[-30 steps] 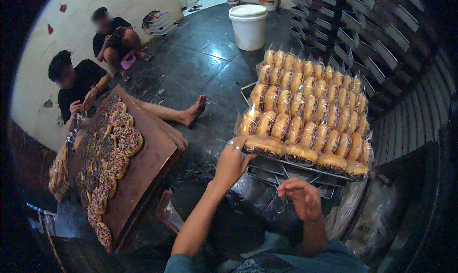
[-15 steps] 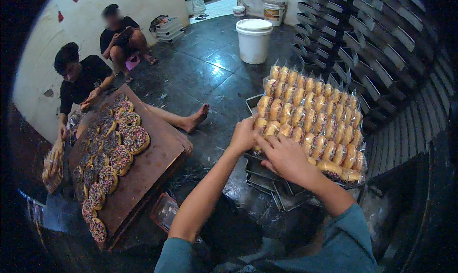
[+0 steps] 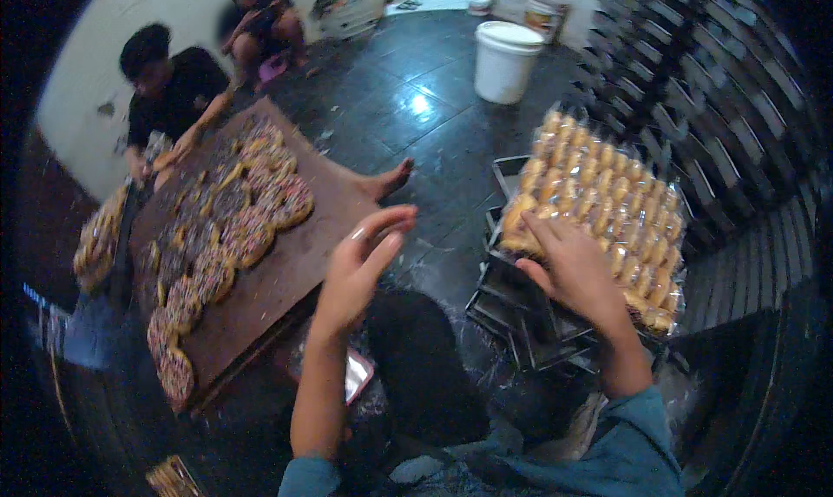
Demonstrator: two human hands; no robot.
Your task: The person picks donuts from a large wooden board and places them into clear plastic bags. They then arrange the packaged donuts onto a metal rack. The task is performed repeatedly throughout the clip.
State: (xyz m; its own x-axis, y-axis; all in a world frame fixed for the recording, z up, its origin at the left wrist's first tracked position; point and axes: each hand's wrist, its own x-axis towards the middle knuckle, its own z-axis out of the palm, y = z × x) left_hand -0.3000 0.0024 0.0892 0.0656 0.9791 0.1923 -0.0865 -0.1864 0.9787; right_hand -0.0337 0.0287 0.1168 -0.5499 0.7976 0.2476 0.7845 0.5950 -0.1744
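Observation:
My left hand (image 3: 360, 267) is in the air between the brown board and the doughnut tray, fingers bent, thumb apart, nothing visible in it. My right hand (image 3: 568, 267) lies with its fingertips against the wrapped doughnuts (image 3: 607, 189) at the near left corner of their block, thumb held apart. These doughnuts stand on edge in tight rows, in clear bags, on top of dark metal trays (image 3: 542, 310). On the brown board (image 3: 286, 263) to the left lie unwrapped doughnuts (image 3: 265, 215), coated with coloured and chocolate sprinkles. The picture is somewhat blurred.
A person (image 3: 178, 98) sits beyond the board with bagged doughnuts (image 3: 102, 236), one bare leg stretched past its far side. Another person crouches farther back. A white lidded bucket (image 3: 505, 63) stands on the dark tiles. Racks of metal trays (image 3: 694, 89) line the right.
My left hand has left the wrapped doughnuts and moved left toward the board. My right hand stays at the block's near left corner. The whole view has shifted, with the board now farther right.

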